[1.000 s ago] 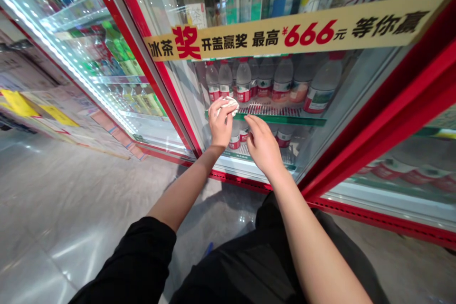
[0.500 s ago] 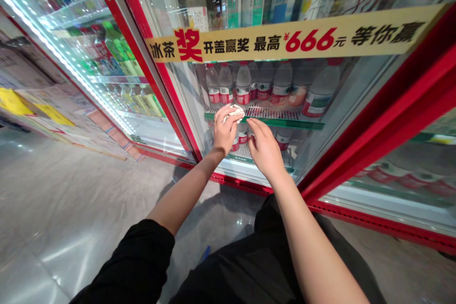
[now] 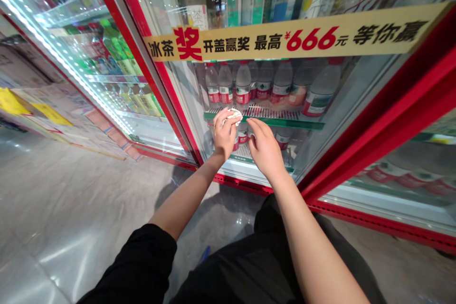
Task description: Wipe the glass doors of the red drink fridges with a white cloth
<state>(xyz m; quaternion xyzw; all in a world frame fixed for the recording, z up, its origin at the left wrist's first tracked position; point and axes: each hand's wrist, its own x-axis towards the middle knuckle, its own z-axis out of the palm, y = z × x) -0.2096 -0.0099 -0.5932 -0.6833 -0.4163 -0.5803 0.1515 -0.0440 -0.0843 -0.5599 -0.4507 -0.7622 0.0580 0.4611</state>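
A crumpled white cloth or paper wad (image 3: 235, 116) lies under the fingers of my left hand (image 3: 224, 135), against the glass door (image 3: 188, 99) of a red-framed drinks cooler. Just to its right is my right hand (image 3: 265, 147), its fingers stretched and slightly bent, thumb apart, with nothing visible in it. Whether its fingertips touch the glass I cannot tell. Behind the glass, several red-capped water bottles (image 3: 243, 83) stand on a green-edged shelf (image 3: 299, 123), and more bottles below are partly hidden by my hands.
A yellow promotional strip (image 3: 263, 40) crosses the door above my hands. To the left stands another lit cooler (image 3: 124, 76) beside stacked boxes (image 3: 71, 118). A further cooler door (image 3: 402, 175) is at right. Grey tiled floor (image 3: 89, 199) lies below.
My left hand and the white wad have shifted very slightly down and to the left on the glass. My right hand stays in nearly the same place.
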